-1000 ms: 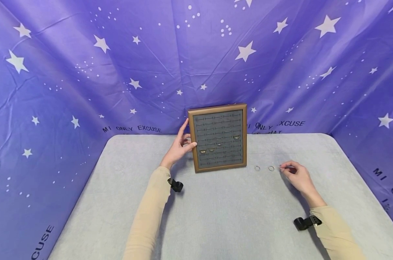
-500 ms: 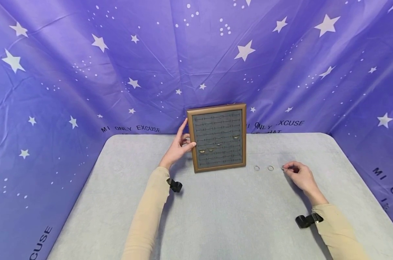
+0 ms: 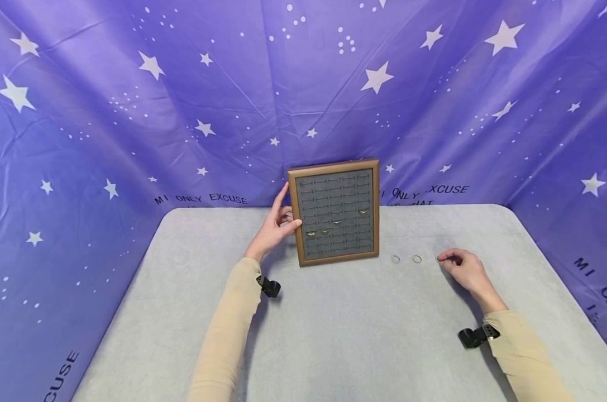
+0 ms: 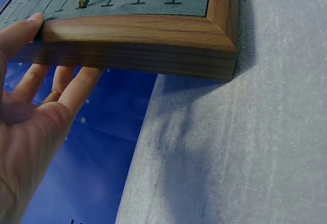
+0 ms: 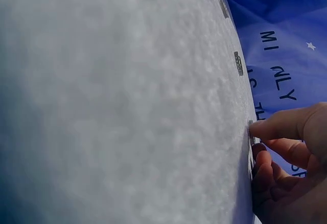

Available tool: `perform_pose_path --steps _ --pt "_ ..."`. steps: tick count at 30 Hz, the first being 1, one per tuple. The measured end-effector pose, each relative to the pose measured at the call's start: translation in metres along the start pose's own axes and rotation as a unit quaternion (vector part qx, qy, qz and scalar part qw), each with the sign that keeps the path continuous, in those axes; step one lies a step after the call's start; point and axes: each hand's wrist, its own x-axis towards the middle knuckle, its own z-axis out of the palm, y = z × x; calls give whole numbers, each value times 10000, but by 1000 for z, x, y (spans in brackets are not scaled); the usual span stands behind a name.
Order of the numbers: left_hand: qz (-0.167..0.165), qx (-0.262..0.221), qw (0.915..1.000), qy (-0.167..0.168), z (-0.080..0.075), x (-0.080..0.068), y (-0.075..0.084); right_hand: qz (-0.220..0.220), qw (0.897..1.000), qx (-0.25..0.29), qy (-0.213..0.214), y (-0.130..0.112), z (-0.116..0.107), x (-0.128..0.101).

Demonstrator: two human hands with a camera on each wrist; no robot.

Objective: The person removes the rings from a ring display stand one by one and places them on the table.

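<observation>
The left hand (image 3: 274,230) steadies the upright ring board (image 3: 335,212) by its left edge, thumb in front, fingers behind. The right hand (image 3: 465,270) pinches a ring (image 3: 439,259) lying on the table (image 3: 333,335), beside 2 other rings (image 3: 406,259).

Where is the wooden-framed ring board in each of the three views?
Head view: the ring board stands upright at the table's far middle, the left hand holding its left edge.
Left wrist view: its wooden frame fills the top of the picture, thumb on the front, fingers behind.
Right wrist view: not clearly in it; only a sliver shows at the top edge.
Shared landmark: the grey table cover, also and.
</observation>
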Motion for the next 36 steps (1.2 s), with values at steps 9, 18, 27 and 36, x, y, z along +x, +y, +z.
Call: perform_pose_path --steps 9,18,27,36 --pt "-17 67 10000 -29 -1 0 1 138 9995 274 24 -1 -5 -2" --pt "91 114 9999 -34 -2 0 -1 239 9955 914 64 -4 -6 -3" --pt "81 93 9999 -24 -2 0 -2 181 9900 1389 -136 -23 0 -1" --pt "98 60 9999 -36 -2 1 -4 95 9832 1805 -268 -38 13 2"
